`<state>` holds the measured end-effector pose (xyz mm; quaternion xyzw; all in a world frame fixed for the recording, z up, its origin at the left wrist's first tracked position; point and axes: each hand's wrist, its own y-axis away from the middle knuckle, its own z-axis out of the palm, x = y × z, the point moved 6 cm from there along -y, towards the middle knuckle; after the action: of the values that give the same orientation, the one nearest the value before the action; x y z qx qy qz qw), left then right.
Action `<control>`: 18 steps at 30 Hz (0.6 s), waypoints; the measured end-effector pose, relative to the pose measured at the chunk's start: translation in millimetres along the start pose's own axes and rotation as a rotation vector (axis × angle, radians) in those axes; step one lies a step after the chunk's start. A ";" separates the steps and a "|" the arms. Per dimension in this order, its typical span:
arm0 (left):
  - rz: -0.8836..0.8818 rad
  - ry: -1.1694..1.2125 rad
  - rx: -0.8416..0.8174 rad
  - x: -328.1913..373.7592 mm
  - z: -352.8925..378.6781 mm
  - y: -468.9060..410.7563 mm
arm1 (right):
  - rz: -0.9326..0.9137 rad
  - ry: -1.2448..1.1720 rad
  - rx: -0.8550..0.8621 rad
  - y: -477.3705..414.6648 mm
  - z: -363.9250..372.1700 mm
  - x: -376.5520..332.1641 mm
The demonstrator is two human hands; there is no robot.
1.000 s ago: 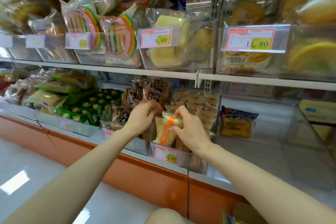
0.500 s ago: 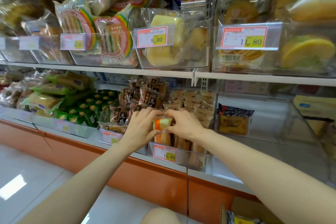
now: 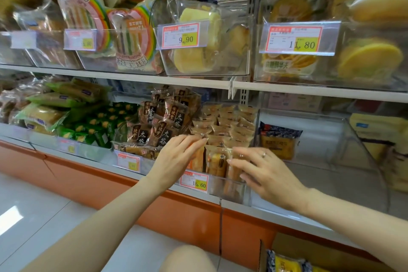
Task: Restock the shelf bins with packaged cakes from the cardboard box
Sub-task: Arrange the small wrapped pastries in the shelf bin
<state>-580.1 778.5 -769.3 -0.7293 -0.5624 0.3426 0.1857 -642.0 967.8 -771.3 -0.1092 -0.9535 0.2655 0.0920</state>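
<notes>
Both hands, left [image 3: 176, 157] and right [image 3: 262, 172], rest open-gripped (holding nothing) on binned cakes [image 3: 217, 161].

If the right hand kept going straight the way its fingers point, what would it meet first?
Probably the upright cake packs at the front of the 15.60 bin. The right hand points left at them, its fingertips seemingly touching already; depth is unclear.

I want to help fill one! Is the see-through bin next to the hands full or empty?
Nearly empty. The clear bin holds one dark-topped yellow cake pack; bare floor shows around it.
</notes>
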 end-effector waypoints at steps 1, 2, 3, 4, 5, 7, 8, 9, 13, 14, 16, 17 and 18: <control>-0.011 0.001 0.000 0.6 -0.4 -0.5 | -0.009 0.021 -0.015 3.2 4.2 -3.5; -0.029 0.006 -0.005 0.7 -1.1 -1.3 | -0.005 0.051 -0.032 4.9 8.6 -5.8; -0.045 0.011 -0.017 0.8 -0.6 -1.5 | 0.008 0.095 -0.054 5.3 12.8 -7.2; -0.052 0.008 -0.032 1.4 0.8 -1.2 | 0.022 0.144 -0.078 4.6 16.7 -7.6; -0.054 0.000 -0.048 2.9 2.6 -0.4 | 0.036 0.185 -0.107 3.5 20.1 -7.7; -0.068 -0.004 -0.075 5.3 6.5 2.8 | 0.062 0.243 -0.157 0.8 26.5 -7.2; -0.085 0.004 -0.091 5.7 8.7 4.8 | 0.073 0.262 -0.176 -0.4 28.9 -6.4; -0.106 0.018 -0.111 5.7 11.2 7.2 | 0.085 0.269 -0.195 -1.4 30.8 -5.2; -0.155 0.029 -0.193 3.4 19.6 14.4 | 0.149 0.222 -0.232 1.4 34.4 -1.8; -0.159 0.015 -0.212 2.6 20.3 14.6 | 0.157 0.205 -0.236 2.8 34.5 -3.1; -0.164 -0.009 -0.249 2.1 19.2 12.2 | 0.165 0.177 -0.251 4.7 34.3 -4.2; -0.160 -0.017 -0.269 2.7 18.1 10.3 | 0.166 0.167 -0.262 5.0 32.5 -3.8; -0.151 -0.026 -0.288 3.5 16.3 8.3 | 0.167 0.157 -0.272 4.9 29.3 -2.9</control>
<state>-585.4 777.5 -787.0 -0.6996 -0.6612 0.2529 0.0973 -645.2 956.9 -798.9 -0.2197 -0.9581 0.1315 0.1284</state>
